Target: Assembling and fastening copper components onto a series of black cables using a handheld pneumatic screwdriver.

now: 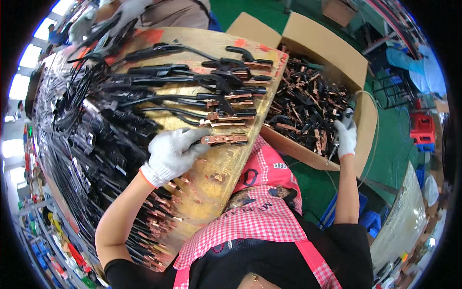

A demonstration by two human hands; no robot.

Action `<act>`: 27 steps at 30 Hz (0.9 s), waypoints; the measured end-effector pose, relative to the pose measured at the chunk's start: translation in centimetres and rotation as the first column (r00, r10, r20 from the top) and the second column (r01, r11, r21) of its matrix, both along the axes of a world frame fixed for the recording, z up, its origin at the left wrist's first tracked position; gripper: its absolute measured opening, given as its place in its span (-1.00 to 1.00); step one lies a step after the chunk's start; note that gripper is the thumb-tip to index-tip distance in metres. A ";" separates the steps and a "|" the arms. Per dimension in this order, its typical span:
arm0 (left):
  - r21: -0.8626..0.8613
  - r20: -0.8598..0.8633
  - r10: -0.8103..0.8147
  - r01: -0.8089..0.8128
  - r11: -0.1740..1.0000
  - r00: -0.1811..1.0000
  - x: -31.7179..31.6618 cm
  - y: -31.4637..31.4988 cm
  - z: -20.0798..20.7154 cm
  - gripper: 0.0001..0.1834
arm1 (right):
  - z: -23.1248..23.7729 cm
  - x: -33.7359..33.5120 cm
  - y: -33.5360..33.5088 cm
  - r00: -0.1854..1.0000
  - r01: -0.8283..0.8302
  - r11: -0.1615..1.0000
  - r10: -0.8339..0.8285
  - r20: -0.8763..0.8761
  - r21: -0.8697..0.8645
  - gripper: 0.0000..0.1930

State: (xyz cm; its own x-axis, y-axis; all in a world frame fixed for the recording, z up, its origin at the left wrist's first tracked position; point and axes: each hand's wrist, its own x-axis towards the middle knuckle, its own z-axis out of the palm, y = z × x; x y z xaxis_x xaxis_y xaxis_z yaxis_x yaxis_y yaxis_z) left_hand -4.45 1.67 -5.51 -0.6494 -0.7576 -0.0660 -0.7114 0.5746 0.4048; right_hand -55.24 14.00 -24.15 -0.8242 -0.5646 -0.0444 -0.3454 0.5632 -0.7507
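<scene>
My left hand (174, 151), in a white knit glove, is closed around the dark end of a welding clamp (224, 139). Its copper jaw points right, just over the yellowish tabletop (211, 176). Above it lies a row of black-handled clamps (231, 98) with copper jaws and black cables. My gloved right hand (346, 137) grips a power screwdriver (350, 111) over the right side of an open cardboard box (301, 142). The tool's thin metal bit points down toward the near edge, and a pale hose runs from it. Copper and black clamp parts (308, 96) fill the box.
Bundles of black cables (72, 188) cover the table's left side, with copper ends (161, 216) near me. At the far left a co-worker's gloved hands (103, 21) handle black parts. Red and blue bins (423, 130) stand on the right, beyond the green floor (385, 159).
</scene>
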 end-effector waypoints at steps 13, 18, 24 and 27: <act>-0.122 0.010 -0.006 0.007 0.993 1.000 -0.5 -0.1 -1.0 -0.69 | 16.6 21.2 -7.6 0.731 -0.336 0.434 0.680 0.060 -0.836 -0.73; -0.155 0.106 0.008 0.008 0.988 0.994 -0.9 -0.1 -1.5 -0.71 | 19.3 28.3 -9.8 0.202 -0.014 0.345 0.920 0.335 -0.939 -0.79; -0.104 0.132 -0.004 0.018 0.994 0.991 -0.7 -0.1 -1.6 -0.73 | 16.9 30.0 -10.3 0.280 -0.096 0.345 0.909 0.307 -0.934 -0.82; -0.112 0.098 0.006 0.005 0.994 0.995 -0.4 0.0 -1.4 -0.70 | 17.5 29.2 -9.9 0.107 -0.117 0.359 0.932 0.347 -0.926 -0.80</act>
State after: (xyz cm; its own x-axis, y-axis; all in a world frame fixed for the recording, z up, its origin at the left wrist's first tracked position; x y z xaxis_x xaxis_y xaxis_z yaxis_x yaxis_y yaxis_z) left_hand -4.88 1.69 -6.92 -0.6440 -0.7638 -0.0438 -0.7444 0.6123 0.2662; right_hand -26.07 4.06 -6.63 0.0215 -0.9730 0.2299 0.6382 -0.1636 -0.7523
